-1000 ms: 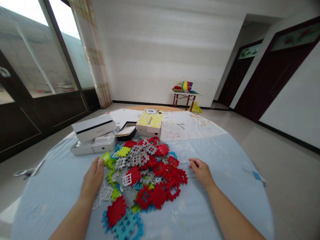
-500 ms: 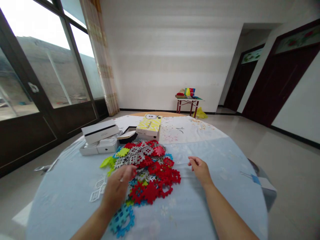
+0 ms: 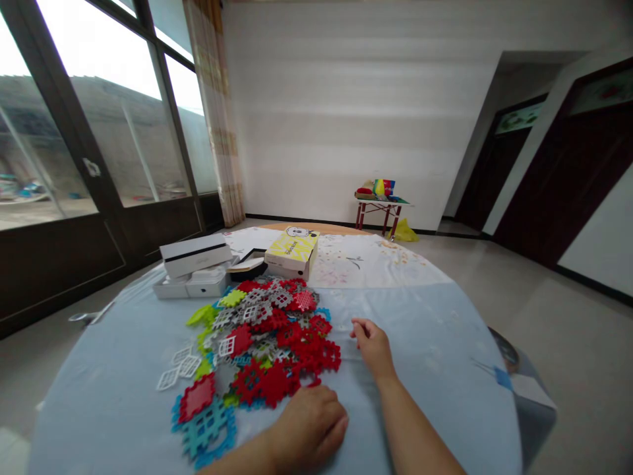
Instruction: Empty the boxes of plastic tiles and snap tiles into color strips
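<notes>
A heap of flat toothed plastic pieces (image 3: 277, 382) in red, grey, blue, green and white lies on the cloth-covered table. My left hand (image 3: 314, 425) is closed at the heap's near right edge, knuckles up. Its fingertips are hidden, and a red piece (image 3: 315, 381) shows just behind the knuckles, so I cannot make out what it holds. My right hand (image 3: 370, 343) hovers or rests right of the heap, fingers loosely curled with nothing visible in them. A red square piece (image 3: 196, 397) lies over blue lattice pieces (image 3: 205, 429) at the near left.
White boxes (image 3: 190, 280) stand behind the heap at left, beside a black open box (image 3: 250, 264) and a yellow-and-white box (image 3: 293, 252). White lattice pieces (image 3: 180, 366) lie left of the heap. A grey seat (image 3: 531, 396) is beyond the table's right edge.
My left hand has moved right and nearer to me, from over the heap to its near right edge, uncovering red and white pieces. The view has shifted slightly; my right hand stays curled.
</notes>
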The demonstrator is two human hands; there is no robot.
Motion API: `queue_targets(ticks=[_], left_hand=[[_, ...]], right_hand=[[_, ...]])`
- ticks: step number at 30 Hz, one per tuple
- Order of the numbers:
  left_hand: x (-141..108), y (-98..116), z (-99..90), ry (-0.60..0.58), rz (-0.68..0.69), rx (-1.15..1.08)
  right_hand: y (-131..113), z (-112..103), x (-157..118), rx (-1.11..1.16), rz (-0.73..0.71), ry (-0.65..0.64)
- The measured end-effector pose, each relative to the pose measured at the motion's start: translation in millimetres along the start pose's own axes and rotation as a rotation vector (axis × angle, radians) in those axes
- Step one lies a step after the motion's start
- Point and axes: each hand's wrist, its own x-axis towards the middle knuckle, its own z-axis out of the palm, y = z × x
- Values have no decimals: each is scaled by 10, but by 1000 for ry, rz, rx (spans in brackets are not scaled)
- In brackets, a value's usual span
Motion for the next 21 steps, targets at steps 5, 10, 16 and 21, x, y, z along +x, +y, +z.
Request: queue_targets(ticks=[5, 10, 16, 21], left_hand=[[-17, -8, 33, -14, -10, 60], [6, -56, 238, -26, -45, 133], [23, -23, 389, -91, -68, 177], [-4, 83, 174, -51, -79, 121]], right_hand=[[43, 21, 13, 15, 25, 6], [2, 10, -29, -12, 6, -9], [-152, 42, -169, -21, -65, -80], [-170, 49, -272, -104, -150, -136]])
